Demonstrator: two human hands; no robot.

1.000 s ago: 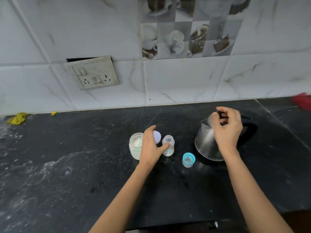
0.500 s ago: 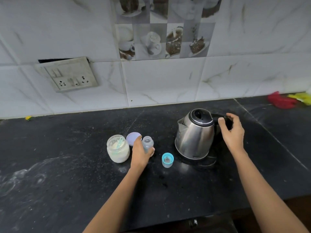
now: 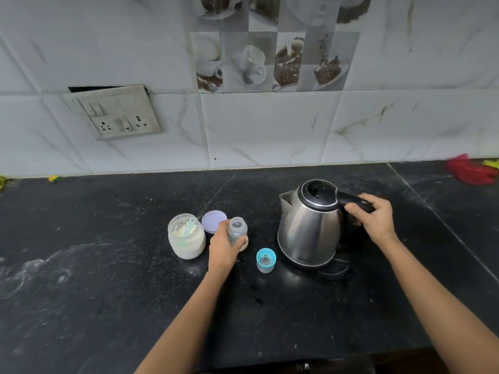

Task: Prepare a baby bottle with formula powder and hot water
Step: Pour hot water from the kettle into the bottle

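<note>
A small clear baby bottle point(image 3: 237, 230) stands uncapped on the black counter point(image 3: 108, 279), and my left hand point(image 3: 225, 245) is wrapped around its lower part. Left of it sits an open glass jar of white formula powder point(image 3: 186, 237) with a pale scoop inside. The jar's lilac lid point(image 3: 213, 221) lies behind the bottle. The bottle's blue-ringed cap point(image 3: 266, 260) rests on the counter to the right. A steel kettle point(image 3: 307, 228) with a black lid stands upright, and my right hand point(image 3: 374, 220) grips its black handle.
A white tiled wall with a switch and socket plate point(image 3: 118, 112) rises behind the counter. Red and yellow cloths point(image 3: 471, 171) lie at the far right, and small yellow scraps point(image 3: 53, 178) sit at the back left. The counter's front edge runs along the bottom.
My right hand moved off the kettle's lid and closed on the handle. My left hand stayed on the bottle. The view shifted, so everything sits more centred.
</note>
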